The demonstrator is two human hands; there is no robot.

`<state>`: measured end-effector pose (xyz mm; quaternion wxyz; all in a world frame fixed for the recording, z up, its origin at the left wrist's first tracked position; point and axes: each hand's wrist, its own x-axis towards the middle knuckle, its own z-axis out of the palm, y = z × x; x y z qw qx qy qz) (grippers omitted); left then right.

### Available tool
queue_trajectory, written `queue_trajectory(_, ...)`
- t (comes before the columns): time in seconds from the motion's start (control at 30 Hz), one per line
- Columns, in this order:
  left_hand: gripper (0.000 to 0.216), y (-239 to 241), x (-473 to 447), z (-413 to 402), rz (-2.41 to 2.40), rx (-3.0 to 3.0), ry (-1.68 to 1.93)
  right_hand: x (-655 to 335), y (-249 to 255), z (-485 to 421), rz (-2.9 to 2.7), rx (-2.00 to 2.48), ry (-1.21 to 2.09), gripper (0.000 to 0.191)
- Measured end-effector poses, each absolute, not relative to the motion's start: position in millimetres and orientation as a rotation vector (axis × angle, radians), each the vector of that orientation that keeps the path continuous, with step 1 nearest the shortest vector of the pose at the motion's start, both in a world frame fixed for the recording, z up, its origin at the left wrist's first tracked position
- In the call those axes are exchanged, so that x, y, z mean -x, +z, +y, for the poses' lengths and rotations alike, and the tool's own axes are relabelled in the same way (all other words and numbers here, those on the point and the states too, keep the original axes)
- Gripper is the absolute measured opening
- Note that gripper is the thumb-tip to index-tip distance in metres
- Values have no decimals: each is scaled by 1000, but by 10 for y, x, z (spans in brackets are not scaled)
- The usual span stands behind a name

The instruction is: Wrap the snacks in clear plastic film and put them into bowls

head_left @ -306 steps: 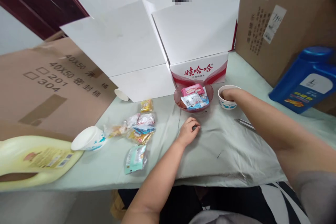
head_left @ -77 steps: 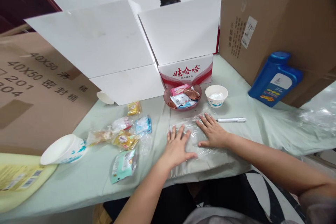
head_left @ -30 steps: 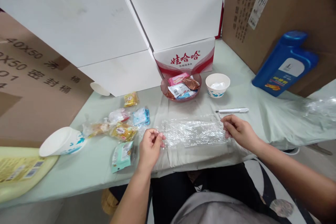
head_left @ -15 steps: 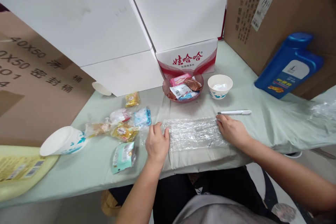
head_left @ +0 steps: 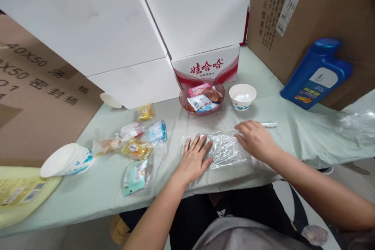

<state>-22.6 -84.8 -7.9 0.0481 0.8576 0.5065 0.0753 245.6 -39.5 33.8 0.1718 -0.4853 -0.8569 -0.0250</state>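
Note:
A wrinkled sheet of clear plastic [head_left: 224,150] lies flat on the cloth-covered table in front of me. My left hand [head_left: 193,158] rests on its left part, palm down, with the fingers spread. Over its right edge is my right hand [head_left: 256,138], fingers stretched out and slightly bent; whether it presses on the plastic I cannot tell. Just beyond that hand a white pen [head_left: 268,125] shows, its left part hidden. Behind the sheet stands a reddish clear bowl [head_left: 187,110] holding several wrapped snacks, beside a paper bowl [head_left: 242,103] with something whitish inside.
To the left lie several wrapped snacks [head_left: 137,148], a green packet [head_left: 135,177], a tipped paper bowl [head_left: 68,160] and a yellow bottle [head_left: 26,191]. White boxes [head_left: 129,82] stand at the back. A blue bottle [head_left: 316,74] leans at the right by a cardboard box [head_left: 263,27].
My left hand has moved right from the plastic's left edge and spread flat on top of it. My right hand has shifted slightly up and opened out, covering part of the pen.

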Motion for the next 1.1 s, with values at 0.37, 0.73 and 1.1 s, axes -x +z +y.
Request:
queue_trajectory(0.37,64,-151,283,-875,1731,-2548,290,-2426,-255,-518,-2671,1252,31,85)
queue_trajectory(0.73,43,-2,586,-1386,1266,-2644,558,-3138,-64,-1109,-2634,926,292,45)
queue_trajectory(1.1,15,71,694,-1485,1327,-2336,767,-3176,52,-1124,-2239,1199,446,24)
